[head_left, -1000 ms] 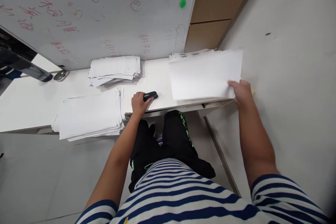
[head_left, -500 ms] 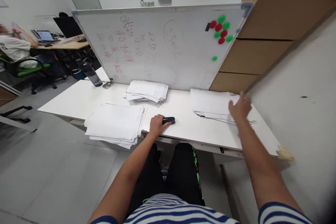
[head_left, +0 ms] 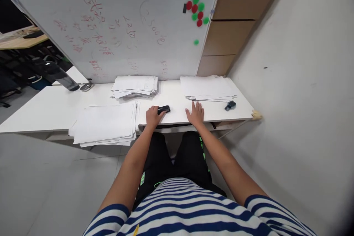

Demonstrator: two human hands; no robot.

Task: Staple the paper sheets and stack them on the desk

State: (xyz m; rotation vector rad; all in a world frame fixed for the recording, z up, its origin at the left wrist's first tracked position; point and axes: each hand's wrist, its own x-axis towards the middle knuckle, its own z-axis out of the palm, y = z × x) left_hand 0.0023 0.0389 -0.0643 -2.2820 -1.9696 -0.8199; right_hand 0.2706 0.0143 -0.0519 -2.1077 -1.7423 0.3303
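- Grips the rear end of the black stapler (head_left: 164,110) in the left hand (head_left: 153,117), with fingers curled around it and thumb along its near side.
- Keeps that stapler on the white desk (head_left: 170,94), near the front edge, between the left-hand paper stack (head_left: 106,122) and the right hand (head_left: 197,113).
- Lays the right hand palm down at the desk's front edge, with fingers spread and pointing away from the body.
- Reaches with those fingertips just to the near edge of the right-hand paper stack (head_left: 207,87); cannot tell whether touching.
- Beside that stack, toward the front right: a small dark object (head_left: 230,106), too small to identify.
- Left of the left hand: the left-hand paper stack, overhanging the front edge.
- Behind the stapler, by the whiteboard (head_left: 171,51): a rear paper stack (head_left: 134,84) with uneven edges.
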